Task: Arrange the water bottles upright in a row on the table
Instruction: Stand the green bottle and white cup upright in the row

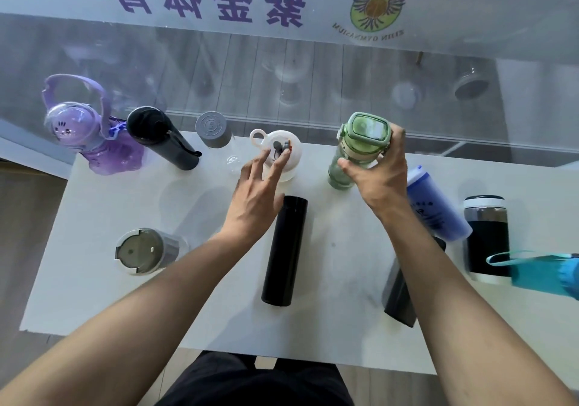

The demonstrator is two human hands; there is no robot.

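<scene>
My right hand (377, 173) grips a green bottle (360, 145), upright near the table's far edge. My left hand (255, 192) hovers with fingers spread just in front of a white-lidded bottle (286, 151). Along the far edge stand a purple bunny bottle (91, 136), a black bottle (163, 139) and a clear grey-capped bottle (214, 133). A black flask (283, 250) lies on its side at the middle. A dark bottle (401, 292) lies under my right forearm. A blue bottle (435, 208) lies tilted at the right.
A silver-lidded tumbler (145, 250) stands at the front left of the white table (94, 280). A black jar (487, 236) and a teal bottle with a strap (545, 274) sit at the right edge. A glass wall (282, 70) runs right behind the table.
</scene>
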